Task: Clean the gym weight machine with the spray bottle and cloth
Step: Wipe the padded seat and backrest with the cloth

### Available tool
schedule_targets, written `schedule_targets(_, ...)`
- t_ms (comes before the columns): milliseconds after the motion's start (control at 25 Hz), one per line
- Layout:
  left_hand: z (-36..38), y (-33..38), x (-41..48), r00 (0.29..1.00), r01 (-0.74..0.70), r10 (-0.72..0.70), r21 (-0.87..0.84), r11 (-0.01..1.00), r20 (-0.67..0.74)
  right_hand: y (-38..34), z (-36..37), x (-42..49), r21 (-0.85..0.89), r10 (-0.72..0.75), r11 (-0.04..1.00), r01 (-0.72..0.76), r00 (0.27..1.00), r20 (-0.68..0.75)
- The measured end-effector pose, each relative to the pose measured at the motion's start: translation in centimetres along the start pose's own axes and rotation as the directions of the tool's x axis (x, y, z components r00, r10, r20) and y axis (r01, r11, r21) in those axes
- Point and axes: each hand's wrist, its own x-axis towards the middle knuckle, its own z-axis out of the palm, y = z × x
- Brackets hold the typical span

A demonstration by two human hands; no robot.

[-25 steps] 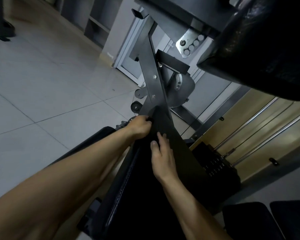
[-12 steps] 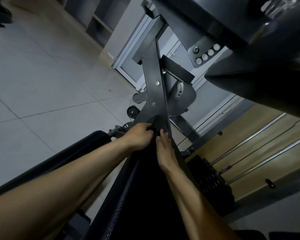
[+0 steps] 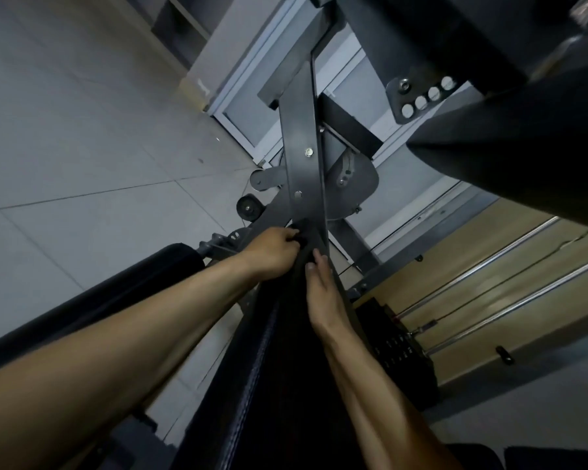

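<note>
The weight machine point(image 3: 357, 184) fills the centre and right of the frame, seen from above and close up. Its grey steel bar point(image 3: 302, 164), fixed with two bolts, runs from the upper centre down to where both hands meet. A long black pad point(image 3: 279, 385) stretches from the bottom centre up to that same spot. The left hand point(image 3: 274, 251) reaches in from the lower left, with its fingers curled round the dark top end of the pad, just below the bar. The right hand point(image 3: 323, 296) comes up from the bottom right and lies flat on the pad with straight fingers point(image 3: 314, 266), its tips just beside the left hand's knuckles. Whether the dark surface under the hands is a cloth or the pad's own cover cannot be told. Left of the left forearm a black roller cushion point(image 3: 170, 266) juts out over the grey tiled floor point(image 3: 82, 164). A small black wheel point(image 3: 248, 208) sits at centre left beside the bar. At the right, near the right forearm, stands the black weight stack point(image 3: 401, 354), with shiny guide rods point(image 3: 489, 262) slanting to the right edge. A large dark cushion point(image 3: 523, 147) covers the upper right, with a metal plate of round studs point(image 3: 421, 96) just left of it.
</note>
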Motion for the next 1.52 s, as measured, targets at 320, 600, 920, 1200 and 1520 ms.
schedule_targets(320, 0.8, 2.4, 9.1, 0.994, -0.011, -0.017, 0.252, 0.968, 0.106, 1.9, 0.4, 1.3, 0.066, -0.032, 0.997, 0.033, 0.999, -0.020)
schedule_targets(600, 0.8, 2.8, 5.7, 0.975, -0.141, 0.054, 0.408, 0.902, 0.216, 1.7, 0.8, 1.0, 0.065, -0.035, 0.997, 0.039, 0.998, -0.055)
schedule_targets(920, 0.3, 2.3, 3.7, 0.949, -0.256, 0.113, 0.506, 0.824, 0.296, 0.7, 0.4, 0.0, 0.127, 0.017, 0.992, -0.007, 0.997, -0.079)
schedule_targets(1200, 0.9, 2.2, 9.1, 0.982, 0.040, -0.087, 0.264, 0.964, 0.168, 0.3, -0.2, -0.4, 0.181, 0.061, 0.982, -0.045, 0.994, -0.087)
schedule_targets(1520, -1.3, -0.7, -3.7, 0.998, -0.017, 0.015, 0.020, 1.000, 0.062, -0.4, -0.3, -0.8, 0.164, 0.063, 0.985, -0.042, 0.990, -0.125)
